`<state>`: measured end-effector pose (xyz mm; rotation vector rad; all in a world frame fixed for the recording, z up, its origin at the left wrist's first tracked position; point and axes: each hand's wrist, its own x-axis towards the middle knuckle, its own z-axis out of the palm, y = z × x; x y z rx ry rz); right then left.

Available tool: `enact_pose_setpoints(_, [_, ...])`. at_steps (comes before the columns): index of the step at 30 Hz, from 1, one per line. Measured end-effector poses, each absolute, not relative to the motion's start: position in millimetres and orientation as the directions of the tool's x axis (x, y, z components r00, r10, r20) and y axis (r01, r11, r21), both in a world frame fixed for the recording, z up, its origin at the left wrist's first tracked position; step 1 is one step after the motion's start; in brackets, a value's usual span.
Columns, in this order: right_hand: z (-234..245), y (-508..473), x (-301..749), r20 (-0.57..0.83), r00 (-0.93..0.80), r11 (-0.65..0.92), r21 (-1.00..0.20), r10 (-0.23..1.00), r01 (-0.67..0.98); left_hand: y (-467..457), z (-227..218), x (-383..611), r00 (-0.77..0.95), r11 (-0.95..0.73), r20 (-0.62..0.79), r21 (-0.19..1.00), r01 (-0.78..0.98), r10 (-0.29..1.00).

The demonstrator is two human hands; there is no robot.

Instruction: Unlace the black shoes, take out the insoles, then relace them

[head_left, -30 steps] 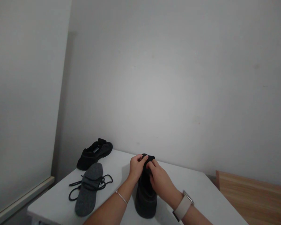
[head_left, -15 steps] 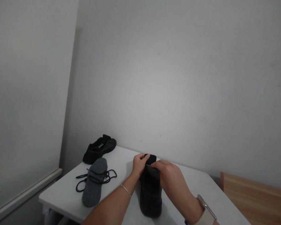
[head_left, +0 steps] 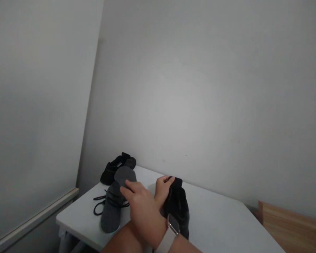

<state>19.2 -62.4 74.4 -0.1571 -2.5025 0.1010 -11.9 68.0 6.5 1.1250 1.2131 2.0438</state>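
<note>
A black shoe (head_left: 180, 207) stands on the white table (head_left: 221, 225). My left hand (head_left: 163, 188), a thin bracelet on its wrist in the earlier frames, is closed on the shoe's upper edge. My right hand (head_left: 142, 207), with a pale watch on the wrist, crosses over my left forearm. Its fingers are stretched out and reach the grey insole (head_left: 112, 211), which lies flat to the left of the shoe. I cannot tell whether they press on it. Black laces (head_left: 98, 207) lie loose under and beside the insole.
A second black shoe (head_left: 116, 167) sits at the table's far left corner against the wall. The table's left edge drops off near a pale ledge (head_left: 42, 214). A wooden surface (head_left: 292, 225) adjoins the table on the right.
My right hand has let go of the shoe and swung left across my left arm to the insole. My left hand keeps its hold. The camera has turned left.
</note>
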Motion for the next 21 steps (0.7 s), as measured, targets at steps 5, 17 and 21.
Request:
enact_pose_setpoints(5, [59.7, -65.5, 8.8, 0.248, -0.965, 0.951, -0.309, 0.082, 0.001, 70.7, 5.2, -13.3, -0.521, -0.484, 0.410, 0.875, -0.007, 0.749])
enact_pose_setpoints(17, [98.7, -34.7, 141.9, 0.316, -0.866, 0.919, -0.210, 0.388, 0.335, 76.1, 2.8, -17.2, -0.559, -0.491, 0.365, 0.866, -0.088, 0.744])
enact_pose_setpoints(21, [79.4, -12.1, 170.5, 0.173, -0.851, 0.868, -0.133, 0.496, 0.479, 73.2, 5.2, -11.6, -0.577, -0.504, 0.368, 0.859, -0.089, 0.729])
